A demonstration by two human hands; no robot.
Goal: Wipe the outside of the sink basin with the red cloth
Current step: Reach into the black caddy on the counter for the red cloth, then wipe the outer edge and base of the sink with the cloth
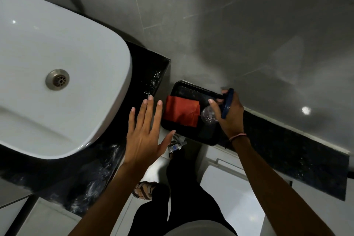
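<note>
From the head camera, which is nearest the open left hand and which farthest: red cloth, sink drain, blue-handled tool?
From the left hand:
1. Red cloth, just to its right, in the black tray.
2. Blue-handled tool, farther right, in the right hand.
3. Sink drain, far left.

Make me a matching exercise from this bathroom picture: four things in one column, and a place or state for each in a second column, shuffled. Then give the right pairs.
Things:
1. red cloth
2. left hand
3. right hand
4. drain

Places or states:
A. shut on a dark blue object
B. lying in the black tray
C. open, fingers spread, holding nothing
D. at the bottom of the white sink basin

Pairs: 1-B, 2-C, 3-A, 4-D
</note>
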